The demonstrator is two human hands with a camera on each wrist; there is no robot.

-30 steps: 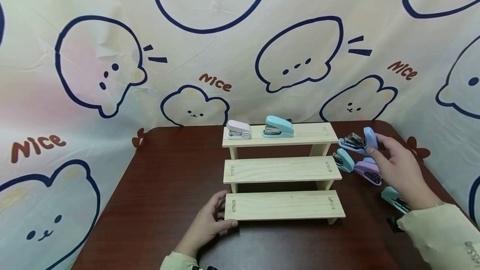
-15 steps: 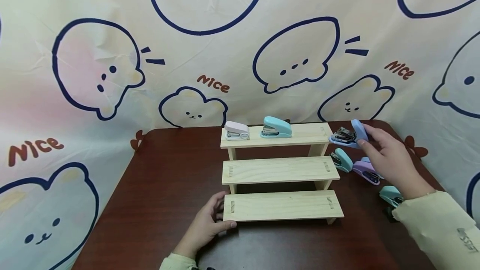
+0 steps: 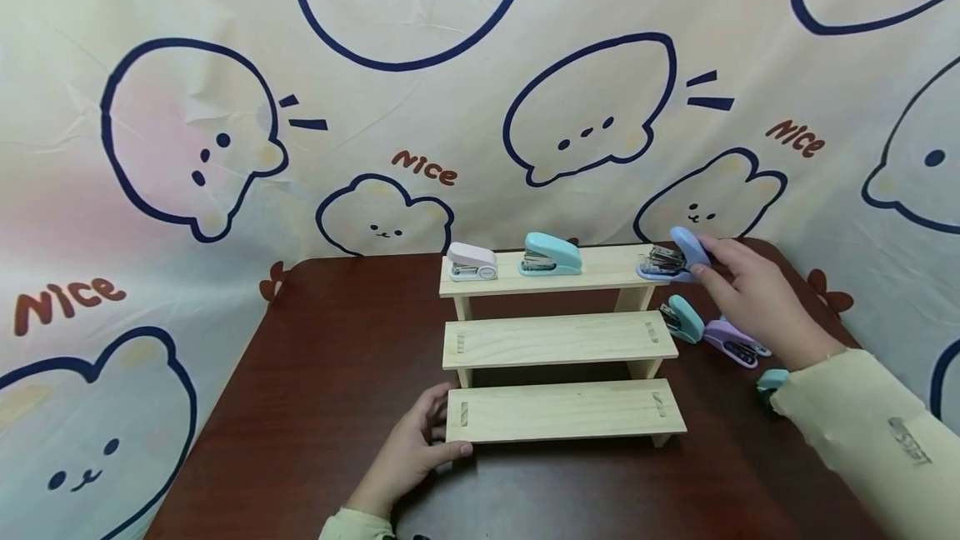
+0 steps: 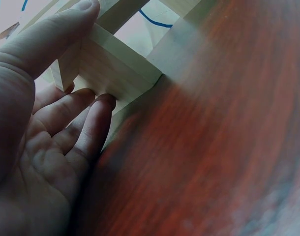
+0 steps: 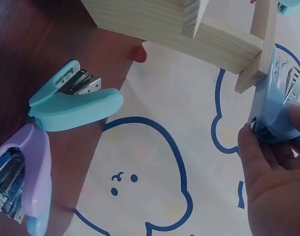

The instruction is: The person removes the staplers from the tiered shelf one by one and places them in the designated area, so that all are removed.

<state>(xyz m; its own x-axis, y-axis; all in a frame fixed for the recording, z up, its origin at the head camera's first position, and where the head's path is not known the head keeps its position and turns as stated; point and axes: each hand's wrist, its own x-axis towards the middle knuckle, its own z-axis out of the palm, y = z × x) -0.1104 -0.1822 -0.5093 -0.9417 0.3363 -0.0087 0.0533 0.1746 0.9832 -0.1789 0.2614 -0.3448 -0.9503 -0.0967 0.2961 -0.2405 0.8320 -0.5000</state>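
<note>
A three-tier wooden display rack [image 3: 558, 340] stands on the table. At the left end of its lowest tier my left hand [image 3: 411, 444] holds on, thumb at the front edge and fingers against the side panel [image 4: 115, 73]. My right hand [image 3: 757, 294] pinches a blue stapler [image 3: 686, 255], whose base overlaps the right end of the top tier [image 3: 615, 267]. In the right wrist view the blue stapler [image 5: 273, 105] is right at the tier's end, thumb on one side and fingers on the other. A white stapler [image 3: 472, 262] and a turquoise stapler [image 3: 551, 254] sit further left on that tier.
To the rack's right lie a teal stapler [image 3: 682, 319] and a purple stapler [image 3: 733, 342], with a blue one [image 5: 38, 225] partly hidden beside the purple. Another teal stapler [image 3: 771, 380] is mostly behind the right sleeve. A patterned cloth [image 3: 480, 107] hangs behind the table [image 3: 322, 340].
My right hand has carried the blue stapler leftward and slightly up, from beside the rack to the right end of its top tier. My left hand stays in place on the rack.
</note>
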